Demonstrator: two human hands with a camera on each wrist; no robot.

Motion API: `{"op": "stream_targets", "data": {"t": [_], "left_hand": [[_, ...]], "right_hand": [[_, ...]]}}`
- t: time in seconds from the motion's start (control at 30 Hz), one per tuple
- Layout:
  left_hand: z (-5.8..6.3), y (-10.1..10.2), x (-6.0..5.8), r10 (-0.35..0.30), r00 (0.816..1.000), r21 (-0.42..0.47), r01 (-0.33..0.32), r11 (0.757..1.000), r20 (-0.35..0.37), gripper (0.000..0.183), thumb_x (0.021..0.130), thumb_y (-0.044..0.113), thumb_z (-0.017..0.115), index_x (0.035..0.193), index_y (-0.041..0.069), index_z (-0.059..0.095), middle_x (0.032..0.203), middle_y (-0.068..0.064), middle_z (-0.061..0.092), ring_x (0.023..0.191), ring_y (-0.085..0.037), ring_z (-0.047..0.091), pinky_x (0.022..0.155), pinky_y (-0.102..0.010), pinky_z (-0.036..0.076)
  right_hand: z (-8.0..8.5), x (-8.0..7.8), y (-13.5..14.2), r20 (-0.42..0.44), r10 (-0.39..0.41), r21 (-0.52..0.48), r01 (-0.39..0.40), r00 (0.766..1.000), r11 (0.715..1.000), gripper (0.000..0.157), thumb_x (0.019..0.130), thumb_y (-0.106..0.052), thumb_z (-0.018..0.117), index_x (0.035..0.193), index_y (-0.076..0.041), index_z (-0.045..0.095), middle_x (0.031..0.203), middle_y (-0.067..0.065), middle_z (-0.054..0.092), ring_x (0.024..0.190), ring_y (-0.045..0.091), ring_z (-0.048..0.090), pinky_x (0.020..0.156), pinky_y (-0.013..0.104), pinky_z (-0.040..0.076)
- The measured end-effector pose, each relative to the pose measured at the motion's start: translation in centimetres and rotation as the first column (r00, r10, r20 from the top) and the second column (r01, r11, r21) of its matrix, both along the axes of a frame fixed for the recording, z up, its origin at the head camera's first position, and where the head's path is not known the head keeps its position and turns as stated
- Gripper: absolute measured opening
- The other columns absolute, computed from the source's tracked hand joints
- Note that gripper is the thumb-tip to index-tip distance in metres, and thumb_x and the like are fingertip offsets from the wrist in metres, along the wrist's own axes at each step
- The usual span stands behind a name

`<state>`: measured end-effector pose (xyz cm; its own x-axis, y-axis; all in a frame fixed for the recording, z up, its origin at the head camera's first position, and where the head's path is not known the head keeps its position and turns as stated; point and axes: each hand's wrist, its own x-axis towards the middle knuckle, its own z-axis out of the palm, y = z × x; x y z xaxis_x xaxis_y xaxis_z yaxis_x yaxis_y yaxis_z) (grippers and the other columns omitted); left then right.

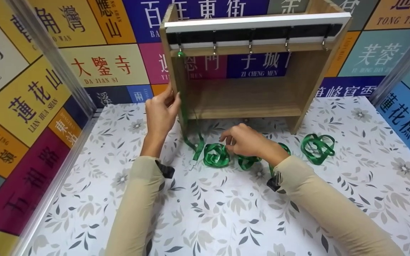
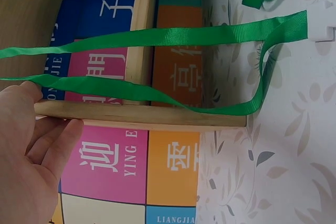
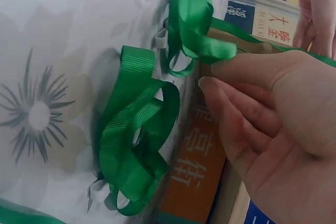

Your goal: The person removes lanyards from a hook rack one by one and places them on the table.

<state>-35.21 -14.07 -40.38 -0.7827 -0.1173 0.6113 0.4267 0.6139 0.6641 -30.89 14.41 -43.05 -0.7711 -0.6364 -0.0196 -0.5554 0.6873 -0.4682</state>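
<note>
A wooden rack point(image 1: 247, 115) with a row of metal hooks stands in front. My left hand point(image 1: 161, 113) grips the edge of its left side panel point(image 2: 157, 116), with the thumb on one side and fingers on the other. From the leftmost hook hangs a green ribbon lanyard point(image 2: 226, 33), passing beside the left thumb; a white end piece point(image 2: 320, 24) closes its bottom. Over the table, my right hand point(image 1: 249, 140) hovers by coiled green lanyards, fingers loosely bent. Closest to its fingertips is one coil point(image 1: 216, 155), whose loose end appears beside the thumb in the right wrist view.
More green coils lie in a row on the floral tablecloth point(image 1: 226, 213): one point(image 1: 249, 162) beneath the right hand, another partly behind the right wrist, and one point(image 1: 317, 149) at far right. Panels with printed characters point(image 1: 101, 65) stand behind and at both sides.
</note>
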Motion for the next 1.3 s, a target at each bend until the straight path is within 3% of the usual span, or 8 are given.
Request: {"op": "stream_targets", "data": {"t": [0.17, 0.23, 0.4, 0.53, 0.63, 0.8, 1.03, 1.3], "left_hand": [[-0.1, 0.0, 0.0, 0.004, 1.0, -0.005, -0.004, 1.0, 0.0, 0.044, 0.104, 0.027, 0.073, 0.147, 0.016, 0.068, 0.124, -0.013, 0.08, 0.11, -0.02, 0.081, 0.093, -0.034, 0.067], [-0.1, 0.0, 0.0, 0.009, 1.0, -0.02, -0.009, 1.0, -0.001, 0.044, 0.104, 0.027, 0.073, 0.147, 0.017, 0.068, 0.122, -0.012, 0.081, 0.109, -0.02, 0.081, 0.093, -0.034, 0.067], [-0.2, 0.1, 0.0, 0.008, 1.0, -0.032, -0.008, 0.999, 0.016, 0.047, 0.105, 0.028, 0.072, 0.151, 0.021, 0.065, 0.124, -0.011, 0.081, 0.109, -0.021, 0.081, 0.093, -0.034, 0.067], [0.0, 0.1, 0.0, 0.006, 0.999, -0.023, -0.005, 1.0, 0.044, 0.048, 0.105, 0.028, 0.072, 0.153, 0.021, 0.063, 0.129, -0.011, 0.079, 0.112, -0.022, 0.081, 0.094, -0.033, 0.067], [0.1, 0.1, 0.1, 0.005, 0.998, -0.017, -0.004, 1.0, 0.056, 0.049, 0.106, 0.028, 0.072, 0.153, 0.022, 0.062, 0.131, -0.01, 0.079, 0.114, -0.021, 0.08, 0.094, -0.032, 0.066], [0.2, 0.1, 0.2, -0.002, 0.997, -0.018, 0.003, 1.0, 0.077, 0.05, 0.106, 0.028, 0.071, 0.155, 0.023, 0.06, 0.134, -0.008, 0.078, 0.116, -0.02, 0.079, 0.095, -0.028, 0.065], [0.3, 0.0, 0.2, 0.002, 0.997, -0.012, -0.001, 1.0, 0.078, 0.05, 0.106, 0.029, 0.071, 0.154, 0.023, 0.061, 0.135, -0.008, 0.077, 0.117, -0.019, 0.079, 0.095, -0.027, 0.065], [0.1, 0.0, 0.1, 0.003, 0.999, -0.018, -0.002, 1.0, 0.038, 0.048, 0.105, 0.028, 0.072, 0.151, 0.019, 0.064, 0.129, -0.011, 0.079, 0.113, -0.02, 0.08, 0.095, -0.032, 0.066]], "right_hand": [[-0.2, -0.2, -0.1, 0.042, 0.009, -0.027, -0.008, 0.999, 1.0, 0.026, 0.103, -0.006, 0.066, 0.125, -0.003, 0.079, 0.111, 0.016, 0.082, 0.1, 0.027, 0.079, 0.088, 0.045, 0.067], [-0.2, -0.2, 0.0, 0.046, 0.013, -0.032, -0.012, 0.999, 0.999, 0.028, 0.103, -0.005, 0.062, 0.125, -0.002, 0.079, 0.109, 0.017, 0.082, 0.086, 0.022, 0.076, 0.081, 0.041, 0.065], [0.5, -0.3, 0.2, 0.063, 0.005, -0.041, -0.002, 0.998, 0.999, 0.036, 0.103, -0.002, 0.051, 0.124, -0.005, 0.08, 0.088, 0.015, 0.08, 0.054, 0.014, 0.038, 0.062, 0.032, 0.043], [1.2, -0.3, 0.4, 0.102, -0.007, -0.049, 0.012, 0.995, 0.999, 0.037, 0.102, -0.004, 0.05, 0.123, -0.006, 0.081, 0.094, 0.014, 0.081, 0.061, 0.011, 0.059, 0.062, 0.032, 0.046], [1.3, -0.2, 0.4, 0.125, 0.01, -0.04, -0.005, 0.992, 0.999, 0.031, 0.105, -0.01, 0.056, 0.123, -0.006, 0.08, 0.108, 0.013, 0.083, 0.087, 0.019, 0.078, 0.072, 0.038, 0.06], [1.3, 0.4, 0.4, 0.091, 0.021, 0.089, -0.029, 0.996, 0.996, 0.025, 0.101, -0.026, 0.077, 0.119, -0.01, 0.082, 0.108, 0.007, 0.081, 0.098, 0.024, 0.076, 0.088, 0.046, 0.065], [1.3, 1.6, 0.1, 0.028, -0.021, 0.322, 0.01, 0.999, 0.947, 0.017, 0.092, -0.024, 0.088, 0.107, -0.018, 0.085, 0.103, 0.002, 0.076, 0.097, 0.024, 0.065, 0.084, 0.048, 0.061], [0.8, 1.0, -1.1, -0.141, -0.007, 0.123, 0.024, 0.99, 0.992, 0.012, 0.098, -0.011, 0.076, 0.103, -0.016, 0.086, 0.092, 0.001, 0.081, 0.079, 0.02, 0.072, 0.066, 0.039, 0.061]]}}
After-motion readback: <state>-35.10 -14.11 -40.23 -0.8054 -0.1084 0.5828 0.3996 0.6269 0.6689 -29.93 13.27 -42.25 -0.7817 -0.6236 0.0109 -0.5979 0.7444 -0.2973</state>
